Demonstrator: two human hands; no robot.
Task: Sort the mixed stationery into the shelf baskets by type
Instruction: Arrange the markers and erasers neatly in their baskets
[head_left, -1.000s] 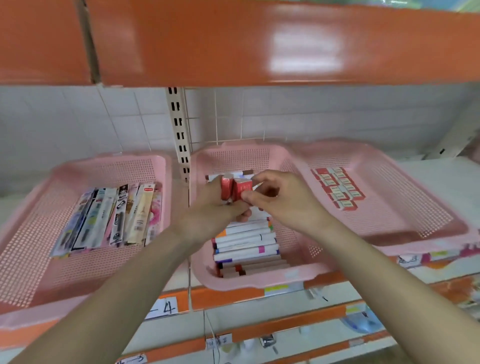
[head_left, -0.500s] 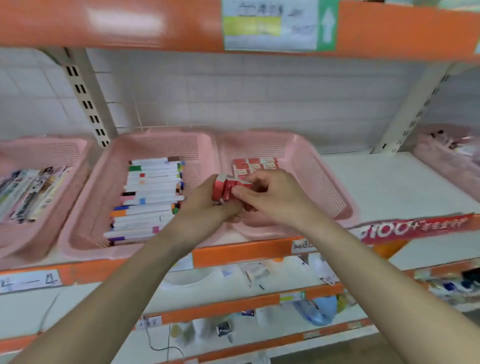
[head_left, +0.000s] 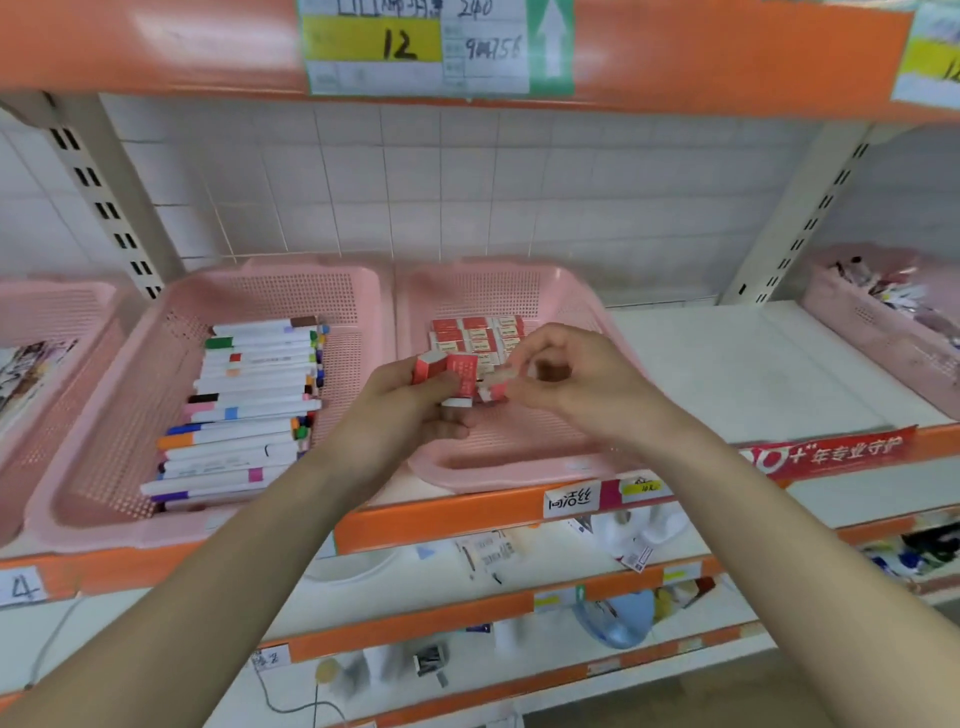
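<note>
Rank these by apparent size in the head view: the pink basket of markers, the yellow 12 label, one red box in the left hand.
1. pink basket of markers
2. yellow 12 label
3. red box, gripped by the left hand; clearly smallest despite being nearer.

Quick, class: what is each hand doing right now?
Left hand: grips small red boxes.
Right hand: pinches a single red box.

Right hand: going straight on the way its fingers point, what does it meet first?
Probably the red erasers gripped in the left hand, just beyond the small eraser the right hand pinches; depth is unclear.
</note>
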